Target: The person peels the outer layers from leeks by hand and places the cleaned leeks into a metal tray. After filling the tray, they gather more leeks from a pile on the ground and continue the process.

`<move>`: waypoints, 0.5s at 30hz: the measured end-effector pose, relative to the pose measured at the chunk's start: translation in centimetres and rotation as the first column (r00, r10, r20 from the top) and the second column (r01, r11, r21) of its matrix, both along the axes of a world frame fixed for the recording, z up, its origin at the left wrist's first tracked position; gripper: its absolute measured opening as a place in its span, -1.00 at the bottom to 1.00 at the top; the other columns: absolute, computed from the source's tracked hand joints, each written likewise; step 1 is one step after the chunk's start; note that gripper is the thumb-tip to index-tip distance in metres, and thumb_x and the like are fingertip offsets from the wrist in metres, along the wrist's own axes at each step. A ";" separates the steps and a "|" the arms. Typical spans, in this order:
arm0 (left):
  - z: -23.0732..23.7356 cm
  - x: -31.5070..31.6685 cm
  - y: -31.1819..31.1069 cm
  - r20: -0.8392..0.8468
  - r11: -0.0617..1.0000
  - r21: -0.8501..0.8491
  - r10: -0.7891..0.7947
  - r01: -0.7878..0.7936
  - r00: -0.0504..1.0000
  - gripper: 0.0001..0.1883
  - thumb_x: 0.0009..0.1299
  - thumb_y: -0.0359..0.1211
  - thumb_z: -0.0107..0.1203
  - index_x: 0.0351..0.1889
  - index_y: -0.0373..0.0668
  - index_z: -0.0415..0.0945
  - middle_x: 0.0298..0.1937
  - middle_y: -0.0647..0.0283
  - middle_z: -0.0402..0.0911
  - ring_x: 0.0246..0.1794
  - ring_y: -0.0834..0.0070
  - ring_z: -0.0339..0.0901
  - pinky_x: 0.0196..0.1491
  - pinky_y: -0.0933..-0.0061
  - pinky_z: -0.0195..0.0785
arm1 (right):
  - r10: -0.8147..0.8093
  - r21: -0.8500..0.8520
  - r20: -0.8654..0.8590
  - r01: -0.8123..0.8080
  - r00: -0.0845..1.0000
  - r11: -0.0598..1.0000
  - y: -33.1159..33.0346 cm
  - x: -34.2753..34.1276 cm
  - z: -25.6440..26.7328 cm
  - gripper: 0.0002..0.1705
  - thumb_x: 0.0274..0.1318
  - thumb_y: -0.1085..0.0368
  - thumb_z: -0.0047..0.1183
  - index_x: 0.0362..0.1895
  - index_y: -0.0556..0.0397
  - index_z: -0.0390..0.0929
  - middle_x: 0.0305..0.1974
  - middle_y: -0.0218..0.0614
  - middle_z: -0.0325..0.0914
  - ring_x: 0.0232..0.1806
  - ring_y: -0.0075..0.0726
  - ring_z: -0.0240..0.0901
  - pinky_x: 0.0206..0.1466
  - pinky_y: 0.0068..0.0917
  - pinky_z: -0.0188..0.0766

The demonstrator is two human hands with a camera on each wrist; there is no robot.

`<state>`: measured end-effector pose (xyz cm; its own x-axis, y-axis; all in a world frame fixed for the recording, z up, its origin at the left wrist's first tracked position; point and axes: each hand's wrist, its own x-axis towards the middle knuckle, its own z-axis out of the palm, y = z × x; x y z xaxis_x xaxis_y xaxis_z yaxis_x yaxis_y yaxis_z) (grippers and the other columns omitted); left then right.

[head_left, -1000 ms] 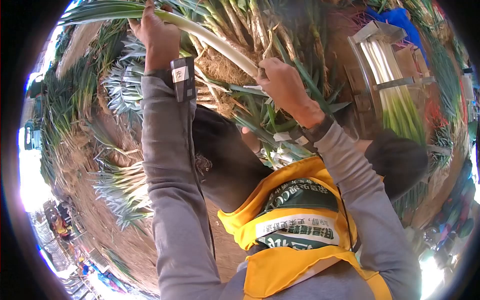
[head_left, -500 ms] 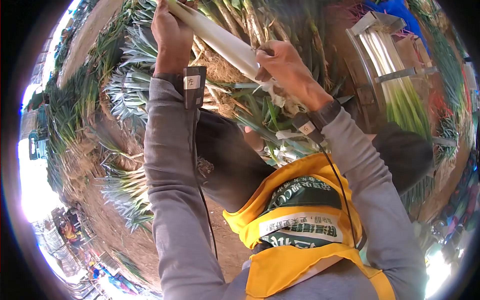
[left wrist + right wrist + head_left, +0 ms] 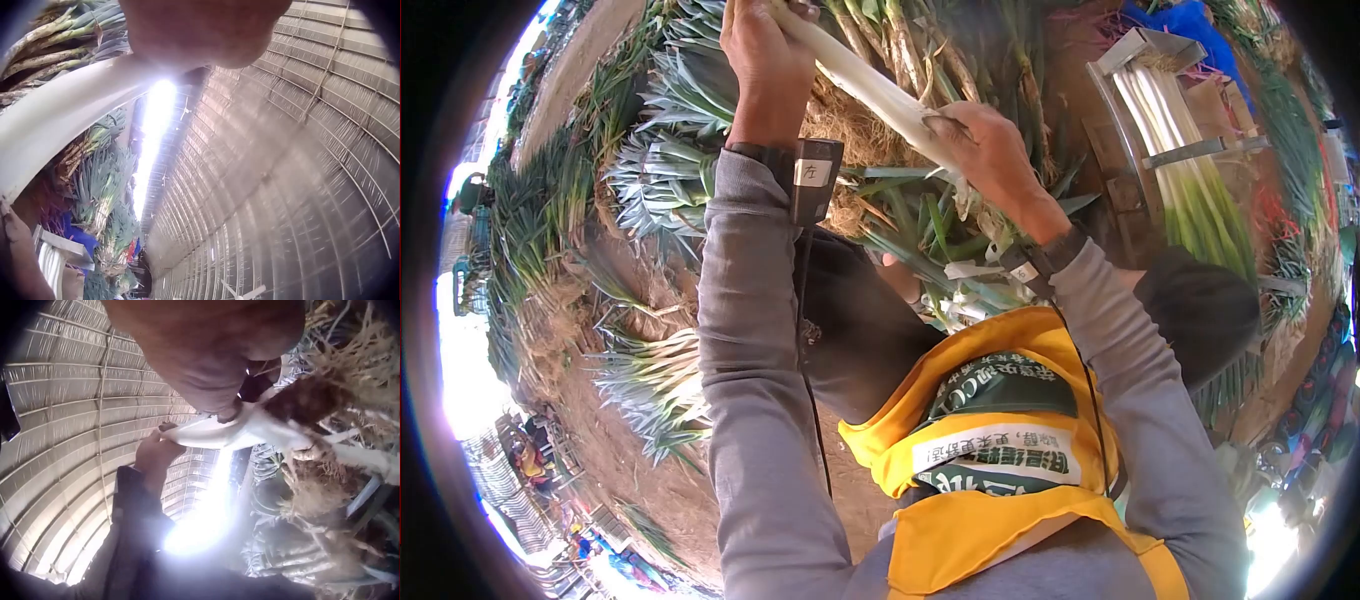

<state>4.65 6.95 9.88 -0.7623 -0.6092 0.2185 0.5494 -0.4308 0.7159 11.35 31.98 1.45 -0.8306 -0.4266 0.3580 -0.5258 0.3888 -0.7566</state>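
A long white leek (image 3: 865,85) slants between the two hands at the top of the head view. My left hand (image 3: 770,65) grips it at the upper end, where the frame edge cuts it off. At the lower end my right hand (image 3: 997,160) pinches the stalk, thumb laid along it, and a pale loose strip hangs below the fingers. The leek (image 3: 62,119) crosses the left wrist view as a smooth white shaft. In the right wrist view the right hand (image 3: 212,350) is close above the leek (image 3: 215,434), with the left hand (image 3: 153,456) farther along it.
Rooted leeks (image 3: 910,40) lie heaped just beyond the hands. To the right, a metal frame (image 3: 1150,48) holds a bundle of white-stemmed leeks (image 3: 1200,200). Leafy bundles (image 3: 660,180) lie at the left, and trimmed leaves and peelings (image 3: 960,290) lie by the legs.
My left hand has moved right and nearer, and the leek's green leaves have left the head view. My right hand has shifted slightly right and down, with loose peel now hanging by it.
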 end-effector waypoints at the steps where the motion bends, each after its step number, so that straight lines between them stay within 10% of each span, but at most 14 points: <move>1: 0.1 0.4 0.4 0.032 1.000 0.022 0.009 -0.010 0.999 -0.79 0.57 -0.19 0.09 -0.12 -0.14 0.48 -0.39 0.31 0.48 -0.45 0.46 0.48 -0.38 0.39 0.46 | 0.005 -0.048 0.291 0.009 0.957 0.999 0.2 0.3 0.4 -0.67 0.39 0.18 0.10 -0.02 0.21 0.61 -0.31 -0.06 0.64 -0.37 -0.10 0.56 -0.22 -0.32 0.46; 5: 0.6 0.7 1.3 0.003 0.995 0.101 -0.019 0.018 1.000 -0.73 0.56 -0.16 0.08 -0.10 -0.20 0.45 -0.36 0.20 0.52 -0.35 0.32 0.56 -0.21 0.25 0.54 | -0.116 0.059 0.134 0.109 0.984 0.992 -0.2 0.0 -0.7 -0.67 0.39 0.15 0.08 -0.09 0.22 0.60 -0.42 -0.11 0.62 -0.44 -0.16 0.53 -0.27 -0.29 0.44; 11: 1.3 1.1 1.7 -0.032 0.996 0.000 -0.090 0.090 0.995 -0.68 0.58 -0.14 0.06 -0.08 -0.25 0.44 -0.29 0.12 0.57 -0.28 0.25 0.60 -0.10 0.22 0.56 | -0.083 -0.028 0.530 0.115 0.844 0.993 1.1 -0.9 -3.0 -0.66 0.38 0.17 0.05 -0.14 0.26 0.60 -0.41 -0.25 0.64 -0.45 -0.45 0.51 -0.39 -0.43 0.40; 13: 1.7 1.2 1.4 -0.022 0.993 0.052 -0.103 0.104 0.994 -0.68 0.57 -0.13 0.07 -0.07 -0.22 0.44 -0.31 0.16 0.55 -0.31 0.31 0.58 -0.16 0.27 0.54 | 0.075 -0.333 0.846 0.414 0.528 0.847 2.0 0.3 -1.8 -0.70 0.40 0.21 0.04 -0.11 0.25 0.60 -0.39 -0.30 0.61 -0.50 -0.48 0.45 -0.46 -0.49 0.36; 15: 1.9 1.4 0.4 -0.017 0.988 0.101 -0.118 0.119 0.993 -0.68 0.57 -0.11 0.08 -0.07 -0.20 0.43 -0.33 0.20 0.53 -0.35 0.37 0.56 -0.22 0.32 0.52 | 0.243 -0.463 0.860 0.487 0.449 0.740 2.5 -0.8 -4.4 -0.72 0.42 0.22 0.02 -0.11 0.23 0.59 -0.42 -0.34 0.57 -0.53 -0.54 0.39 -0.49 -0.52 0.32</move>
